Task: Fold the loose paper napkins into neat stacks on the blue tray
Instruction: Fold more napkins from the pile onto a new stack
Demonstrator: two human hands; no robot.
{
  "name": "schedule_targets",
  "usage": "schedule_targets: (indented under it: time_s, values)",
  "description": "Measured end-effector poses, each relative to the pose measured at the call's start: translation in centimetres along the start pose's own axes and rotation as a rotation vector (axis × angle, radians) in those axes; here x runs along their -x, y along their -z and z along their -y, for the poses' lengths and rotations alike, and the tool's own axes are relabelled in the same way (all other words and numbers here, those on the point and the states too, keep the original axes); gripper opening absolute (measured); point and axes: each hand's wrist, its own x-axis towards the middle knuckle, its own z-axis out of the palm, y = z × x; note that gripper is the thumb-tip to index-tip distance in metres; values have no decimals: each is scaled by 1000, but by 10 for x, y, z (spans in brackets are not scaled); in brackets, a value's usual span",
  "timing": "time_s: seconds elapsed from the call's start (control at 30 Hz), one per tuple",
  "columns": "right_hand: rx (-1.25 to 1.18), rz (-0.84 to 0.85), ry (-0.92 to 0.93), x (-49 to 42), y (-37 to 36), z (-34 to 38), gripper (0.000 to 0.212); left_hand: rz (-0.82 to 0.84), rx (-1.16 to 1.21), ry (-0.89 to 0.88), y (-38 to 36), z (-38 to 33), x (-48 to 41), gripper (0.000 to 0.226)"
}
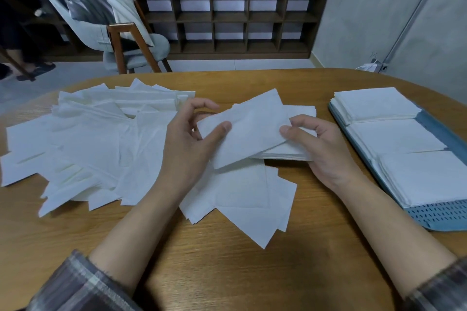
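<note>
We locate the folded napkin (250, 129) at frame centre, held between both hands over the table (227, 272). Its long axis runs from 8 o'clock to 2 o'clock, with the far corner pointing toward 1 o'clock. It is a plain white, faintly textured rectangle with straight edges. The left hand (187, 144) pinches the 8 o'clock end, thumb on top. The right hand (326, 151) grips the 3 o'clock end together with a thin stack (283, 155) beneath it, fingers curled. Loose napkins (96, 144) lie spread at 9 o'clock. The blue tray (439, 214) at 3 o'clock carries three squared piles (376, 103).
</note>
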Motion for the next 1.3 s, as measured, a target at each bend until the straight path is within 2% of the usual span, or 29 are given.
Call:
schedule_targets:
  time_s: [0.07,0.17,0.33,0.57,0.67,0.87,0.97,1.03,1.13,1.2,1.3]
  values:
    - [-2,52,-14,1,-1,1,19,32,-28,-25,-1,1,1,9]
    - [-29,125,-30,4,-5,4,36,107,-49,-24,-4,0,4,17]
    - [69,199,12,7,-11,7,53,162,-87,-37,-7,1,5,16]
    - [226,191,80,11,-16,12,77,167,-87,25,-8,-1,6,18]
    - [207,184,85,12,-17,13,85,163,-83,31,-9,-3,7,17]
    - [237,170,107,12,-17,13,81,178,-92,44,-10,-2,8,18]
    - [242,117,139,11,-17,13,78,33,-167,70,-7,5,4,15]
    - [123,116,132,10,-14,13,80,-43,-182,113,-5,9,0,15]
    - [-104,128,70,8,-11,12,82,70,35,257,-7,1,0,29]
    - [-34,117,76,8,-12,11,81,222,193,363,-10,-4,3,44]
    - [154,121,87,8,-14,8,78,289,92,275,-11,-3,7,43]
